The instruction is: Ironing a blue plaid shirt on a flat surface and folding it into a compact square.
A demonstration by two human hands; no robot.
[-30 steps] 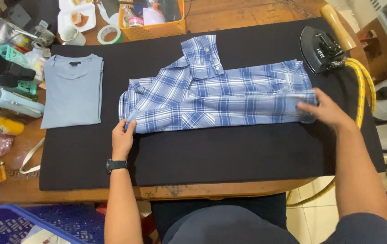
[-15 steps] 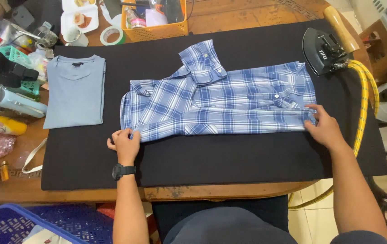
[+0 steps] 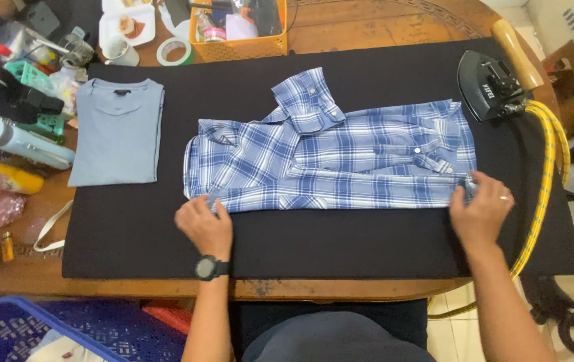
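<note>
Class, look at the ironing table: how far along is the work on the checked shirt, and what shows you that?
Done: the grey T-shirt lies folded on the black mat, and the iron is parked aside. In hand: the blue checked shirt lies flat, one sleeve folded across; the left hand and right hand pinch its near edge at either end. Left: the shirt is still long, not a compact fold.

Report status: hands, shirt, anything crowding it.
Left hand pinching near-left edge of blue plaid button-up shirt; right hand gripping its near-right corner. Shirt flat, partly folded, on black mat. Folded grey T-shirt and black iron clear of it.
</note>
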